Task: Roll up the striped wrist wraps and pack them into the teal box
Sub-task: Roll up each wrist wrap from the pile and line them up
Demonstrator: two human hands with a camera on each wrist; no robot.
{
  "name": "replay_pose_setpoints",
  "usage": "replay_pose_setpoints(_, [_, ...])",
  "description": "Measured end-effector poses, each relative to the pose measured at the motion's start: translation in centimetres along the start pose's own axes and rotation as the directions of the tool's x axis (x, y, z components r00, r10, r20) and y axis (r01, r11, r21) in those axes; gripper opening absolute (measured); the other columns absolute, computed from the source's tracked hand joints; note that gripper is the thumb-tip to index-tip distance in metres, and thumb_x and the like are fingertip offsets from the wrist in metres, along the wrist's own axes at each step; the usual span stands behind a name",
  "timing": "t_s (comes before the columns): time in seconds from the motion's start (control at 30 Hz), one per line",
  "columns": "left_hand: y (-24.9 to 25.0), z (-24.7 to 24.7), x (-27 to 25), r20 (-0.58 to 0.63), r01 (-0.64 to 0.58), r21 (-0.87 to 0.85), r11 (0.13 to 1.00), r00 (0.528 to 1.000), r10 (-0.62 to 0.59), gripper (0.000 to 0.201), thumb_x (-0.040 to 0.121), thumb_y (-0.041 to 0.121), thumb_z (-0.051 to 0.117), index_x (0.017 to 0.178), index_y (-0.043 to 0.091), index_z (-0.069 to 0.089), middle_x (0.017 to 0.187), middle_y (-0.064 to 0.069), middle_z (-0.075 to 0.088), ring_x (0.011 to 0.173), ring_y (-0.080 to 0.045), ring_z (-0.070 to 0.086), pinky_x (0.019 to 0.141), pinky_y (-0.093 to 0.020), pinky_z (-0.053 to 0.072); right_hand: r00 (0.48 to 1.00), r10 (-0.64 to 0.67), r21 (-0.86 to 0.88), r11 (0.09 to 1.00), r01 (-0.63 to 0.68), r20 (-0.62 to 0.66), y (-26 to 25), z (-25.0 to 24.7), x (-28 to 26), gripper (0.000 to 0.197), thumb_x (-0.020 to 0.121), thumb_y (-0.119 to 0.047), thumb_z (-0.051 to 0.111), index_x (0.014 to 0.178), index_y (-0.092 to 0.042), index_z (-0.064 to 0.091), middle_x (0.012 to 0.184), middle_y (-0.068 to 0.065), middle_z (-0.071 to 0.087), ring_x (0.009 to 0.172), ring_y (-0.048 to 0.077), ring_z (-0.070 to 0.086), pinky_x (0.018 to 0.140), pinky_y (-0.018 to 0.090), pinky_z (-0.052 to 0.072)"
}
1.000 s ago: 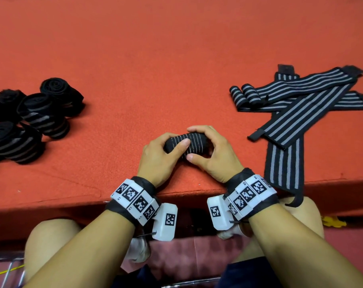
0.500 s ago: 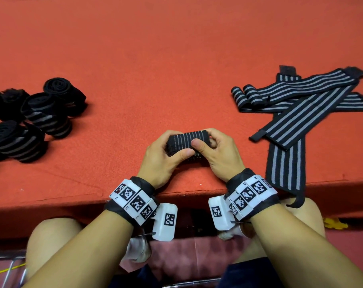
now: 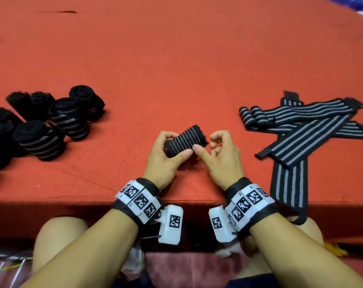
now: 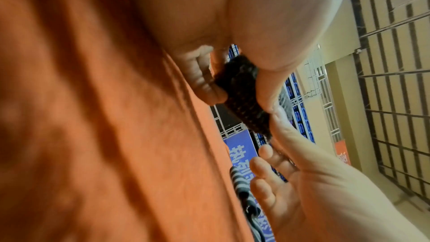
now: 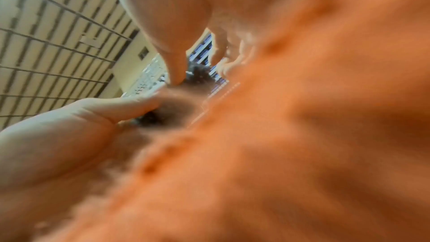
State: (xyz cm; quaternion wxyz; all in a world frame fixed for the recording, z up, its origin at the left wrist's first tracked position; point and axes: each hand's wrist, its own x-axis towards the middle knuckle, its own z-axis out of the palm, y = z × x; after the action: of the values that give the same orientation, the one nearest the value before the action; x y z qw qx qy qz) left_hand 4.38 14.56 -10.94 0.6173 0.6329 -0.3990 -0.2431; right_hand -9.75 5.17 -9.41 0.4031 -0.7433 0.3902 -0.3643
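Left hand (image 3: 163, 154) curls around the black grey-striped rolled wrap (image 3: 184, 140), raised just above the red felt table (image 3: 176, 59), long axis toward the right hand (image 3: 222, 154), whose loosely curled fingers hold nothing, thumb touching the roll.

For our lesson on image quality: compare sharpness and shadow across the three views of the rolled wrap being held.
Head view: sharp, with the rolled wrap casting a dark shadow on the red mat and wide-angle bending at the edges. Left wrist view: wrap fairly clear, mat smeared. Right wrist view: blurriest, wrap only a dark smudge.
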Motion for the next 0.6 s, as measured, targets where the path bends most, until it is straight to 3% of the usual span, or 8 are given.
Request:
replay_pose_setpoints(0.1, [1.0,-2.1,-0.1,-0.030,-0.051,-0.046,0.998,0.998,0.050,0.043,0.073,0.023,0.079,0.108,0.023,0.053,0.093,0.011,0.058,0.080,-0.003,0.053,0.077,-0.026,0.048,0.998,-0.055,0.058,0.997,0.053,0.018,-2.3,2.0,0.1,0.031,0.082,-0.025,0.081,0.096,-0.019,0.054,0.074,-0.008,0.060,0.058,0.011,0.054,0.065,0.032,0.050])
replay_pose_setpoints(0.23, [1.5,-6.1,-0.8,-0.088,-0.038,-0.101,0.994,0.996,0.029,0.041,0.070,0.039,0.075,0.103,0.030,0.051,0.095,0.025,0.057,0.084,-0.003,0.054,0.082,-0.025,0.045,0.991,-0.055,0.211,0.977,0.027,0.126,-5.0,5.9,0.4,0.032,0.087,-0.007,0.073,0.109,-0.021,0.053,0.093,0.002,0.068,0.073,0.013,0.066,0.069,0.046,0.061])
replay_pose_setpoints(0.3, [1.5,-8.2,-1.3,-0.128,-0.031,-0.104,0.994,0.992,0.018,0.041,0.071,0.044,0.073,0.102,0.030,0.051,0.097,0.028,0.057,0.086,-0.004,0.056,0.084,-0.024,0.046,0.987,-0.063,0.276,0.961,0.020,0.149,-6.4,7.8,0.5,0.035,0.088,-0.001,0.070,0.111,-0.021,0.053,0.098,0.005,0.070,0.078,0.015,0.068,0.075,0.048,0.061])
replay_pose_setpoints(0.37, [1.4,-10.3,-1.9,-0.183,-0.037,-0.091,0.995,0.983,0.020,0.039,0.072,0.045,0.071,0.100,0.027,0.051,0.102,0.021,0.058,0.098,-0.005,0.058,0.091,-0.025,0.047,0.981,-0.095,0.298,0.954,0.040,0.171,-7.8,9.9,0.5,0.031,0.088,-0.001,0.070,0.104,-0.024,0.056,0.097,0.002,0.071,0.081,0.013,0.069,0.079,0.043,0.060])
replay_pose_setpoints(0.43, [1.2,-12.6,-2.6,-0.245,-0.029,-0.056,0.998,0.969,0.014,0.038,0.073,0.046,0.070,0.101,0.025,0.054,0.108,0.014,0.063,0.110,-0.010,0.060,0.101,-0.040,0.047,0.964,-0.157,0.264,0.960,0.097,0.217,-9.1,12.0,0.3,0.027,0.088,-0.003,0.070,0.096,-0.027,0.063,0.096,-0.002,0.073,0.087,0.011,0.071,0.078,0.032,0.058])
replay_pose_setpoints(0.5, [0.9,-14.7,-3.3,-0.308,-0.015,-0.021,1.000,0.951,0.008,0.041,0.074,0.047,0.069,0.104,0.022,0.057,0.113,0.010,0.066,0.113,-0.014,0.061,0.101,-0.050,0.048,0.938,-0.197,0.258,0.958,0.123,0.285,-10.4,14.1,-0.2,0.028,0.087,0.000,0.069,0.095,-0.026,0.066,0.103,-0.001,0.071,0.096,0.010,0.070,0.076,0.019,0.053])
replay_pose_setpoints(0.6, [0.4,-17.7,-4.4,-0.423,0.007,-0.016,1.000,0.906,-0.013,0.040,0.073,0.048,0.068,0.105,0.028,0.056,0.113,0.009,0.066,0.111,-0.013,0.062,0.096,-0.045,0.051,0.892,-0.223,0.300,0.948,0.104,0.393,-12.0,17.3,-1.2,0.037,0.085,0.006,0.070,0.097,-0.029,0.064,0.110,-0.001,0.065,0.101,0.010,0.069,0.074,0.014,0.053])
